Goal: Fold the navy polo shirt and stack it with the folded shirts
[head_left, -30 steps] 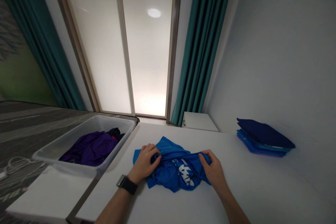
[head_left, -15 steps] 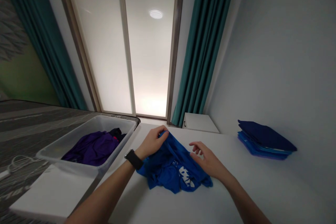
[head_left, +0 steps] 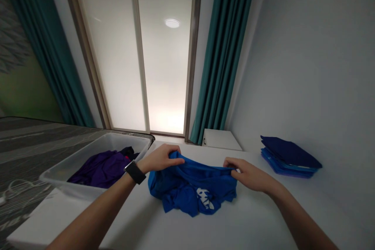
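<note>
A crumpled blue garment (head_left: 187,191) with a white print lies on the white table, its far edge lifted and stretched between both hands. My left hand (head_left: 162,158), with a dark watch on the wrist, grips that edge at its left end. At the right end, my right hand (head_left: 241,172) pinches the cloth between thumb and fingers. The lower part of the garment rests in loose folds, so its full shape is hidden.
On the left, a translucent plastic bin (head_left: 55,174) holds purple and dark clothes (head_left: 102,168). A stack of folded blue and navy cloth (head_left: 290,156) sits at the right by the wall. A small white cabinet (head_left: 221,139) stands behind the white table (head_left: 249,222).
My right hand has moved from beside the garment to take hold of its edge. My left hand has shifted left, and the edge is now spread wide between them.
</note>
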A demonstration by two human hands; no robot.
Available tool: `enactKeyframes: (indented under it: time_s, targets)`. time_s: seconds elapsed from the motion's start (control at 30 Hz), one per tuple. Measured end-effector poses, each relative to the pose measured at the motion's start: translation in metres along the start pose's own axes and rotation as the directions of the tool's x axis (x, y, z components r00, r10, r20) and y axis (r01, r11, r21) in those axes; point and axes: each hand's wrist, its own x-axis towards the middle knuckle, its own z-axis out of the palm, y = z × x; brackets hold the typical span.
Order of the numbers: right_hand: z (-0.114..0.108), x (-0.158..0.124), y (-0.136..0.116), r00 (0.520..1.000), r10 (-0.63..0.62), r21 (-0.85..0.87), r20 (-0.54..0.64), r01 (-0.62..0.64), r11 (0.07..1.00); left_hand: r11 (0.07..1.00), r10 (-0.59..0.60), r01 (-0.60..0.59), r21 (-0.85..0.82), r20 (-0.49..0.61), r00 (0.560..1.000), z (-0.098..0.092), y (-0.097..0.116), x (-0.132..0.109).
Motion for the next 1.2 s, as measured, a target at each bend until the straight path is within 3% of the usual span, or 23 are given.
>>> enactKeyframes:
  time_s: [0.13,0.27,0.33,0.4,0.5,0.57,0.63,0.77,1.0,1.1,1.2]
  targets:
    - [-0.01,-0.01,-0.013,0.993,0.032,0.223,0.114,-0.057,0.973,1.0,0.029,-0.029,-0.001,0.043,0.999,-0.007,-0.002,0.002]
    - [-0.002,-0.011,-0.023,0.946,-0.022,0.293,0.323,-0.078,0.953,0.994,0.06,-0.052,0.095,-0.079,0.995,-0.012,-0.004,0.007]
    - [0.008,-0.005,-0.027,0.932,-0.031,0.352,0.362,-0.106,0.93,0.993,0.067,-0.057,0.1,-0.097,0.993,-0.011,-0.002,0.009]
    - [0.02,0.006,-0.03,0.952,-0.024,0.378,0.304,-0.097,0.921,0.997,0.068,-0.066,0.031,-0.075,0.995,-0.008,0.002,0.01]
    - [0.035,0.03,-0.033,0.995,-0.094,0.237,0.021,0.086,0.968,0.993,0.063,-0.07,-0.096,-0.075,0.995,-0.004,0.009,0.009]
    - [0.042,0.047,-0.036,0.969,-0.2,0.087,-0.143,0.213,0.973,0.981,0.064,-0.078,-0.175,-0.084,0.994,-0.002,0.013,0.007]
    - [0.048,0.063,-0.039,0.939,-0.278,0.023,-0.203,0.288,0.957,0.958,0.066,-0.083,-0.274,-0.072,0.995,-0.001,0.017,0.005]
    - [0.056,0.081,-0.049,0.941,-0.3,0.141,-0.157,0.322,0.936,0.906,0.057,-0.068,-0.418,-0.038,0.998,-0.002,0.027,-0.001]
    - [0.066,0.073,-0.06,0.965,-0.261,0.571,0.039,0.193,0.798,0.893,0.05,-0.097,-0.439,-0.117,0.992,-0.003,0.033,-0.007]
    - [0.066,0.071,-0.061,0.963,-0.246,0.557,0.107,0.147,0.817,0.882,-0.013,-0.048,-0.47,-0.125,0.992,0.002,0.033,-0.005]
    - [0.064,0.074,-0.058,0.981,-0.195,0.437,-0.01,0.18,0.881,0.849,-0.145,-0.01,-0.528,-0.251,0.957,0.018,0.032,-0.002]
